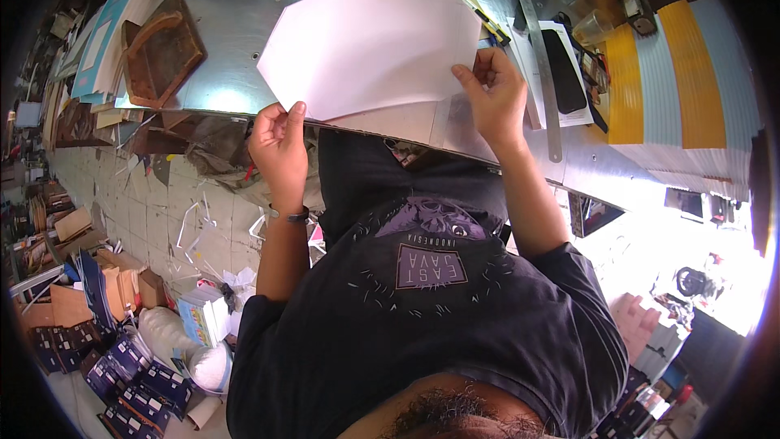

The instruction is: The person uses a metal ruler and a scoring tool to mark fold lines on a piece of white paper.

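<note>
White paper: on the near side of the table, between both hands; broad, slightly bowed, with slanted sides toward the far edge.
Left hand: grasps the white paper close to its near left corner, thumb against the edge, other fingers curled; dark band around the wrist.
Right hand: pinches the white paper at its right edge, thumb foremost, other fingers bent and partly hidden.
Metal table: grey and shiny, spread beneath the white paper.
Yellow-and-black tool: just beyond the right hand, slim; too small to tell its kind.
Steel ruler: right of the right hand, stretched from far to near, beside a black slab shaped like a phone.
Striped stack: at the far right, banded in yellow and pale blue.
Wooden holder: at the left, brown, next to piled books.
Tiled floor: left and nearer, strewn with paper scraps.
</note>
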